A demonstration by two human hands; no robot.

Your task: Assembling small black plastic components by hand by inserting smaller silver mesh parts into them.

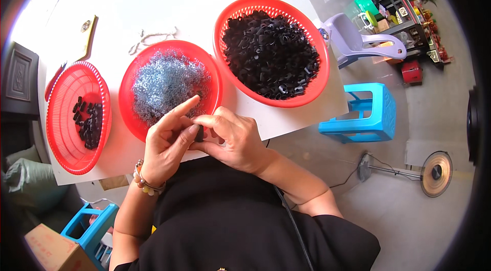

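Both hands meet over the near edge of the white table. My left hand (173, 135), with a beaded bracelet at the wrist, pinches with thumb and fingers at a small black plastic piece (199, 134). Closed on the same piece from the other side is my right hand (232, 138). Just beyond them stands a red basin (217, 84) heaped with small silvery metal parts (166, 84). Farther right, a red basket (321, 74) is full of curved black plastic pieces (268, 51). At the left, another red basket (61, 112) holds fewer black pieces (91, 125).
On the white table (117, 5) lie a pale string (153, 38) and a yellow-edged board (88, 38). Right of it are a lilac chair (348, 38), a blue stool (365, 112), a shelf (396, 15) and a standing fan (436, 172). A cardboard box (53, 248) sits at lower left.
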